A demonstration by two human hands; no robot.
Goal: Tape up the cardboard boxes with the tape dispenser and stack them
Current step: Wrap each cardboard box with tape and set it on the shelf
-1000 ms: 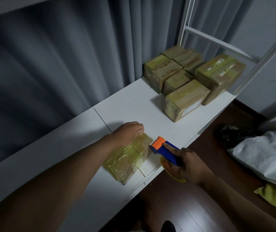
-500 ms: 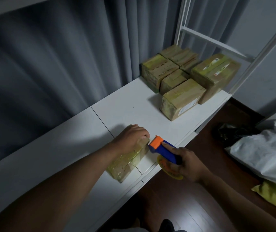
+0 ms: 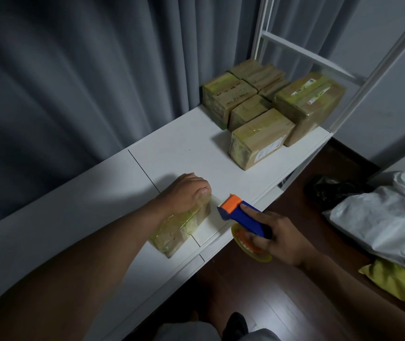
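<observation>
Boxes (image 3: pixel 265 104) already wrapped in tape sit grouped at the far right end of the white table (image 3: pixel 184 143), well apart from the one being worked on. That box (image 3: pixel 181 227) lies near the table's front edge, its long axis running from the near left toward the far right. The left hand (image 3: pixel 184 193) presses down on its far end, fingers curled over the top edge. Just beside that same end — to the right, slightly off the table edge — the right hand (image 3: pixel 277 239) grips the blue-and-orange tape dispenser (image 3: pixel 240 215), its orange head aimed at the box. A short strip of tape seems to bridge the gap, though it is faint. The dispenser hand is nearer the end face, so the coming pull probably runs along or away from that end.
</observation>
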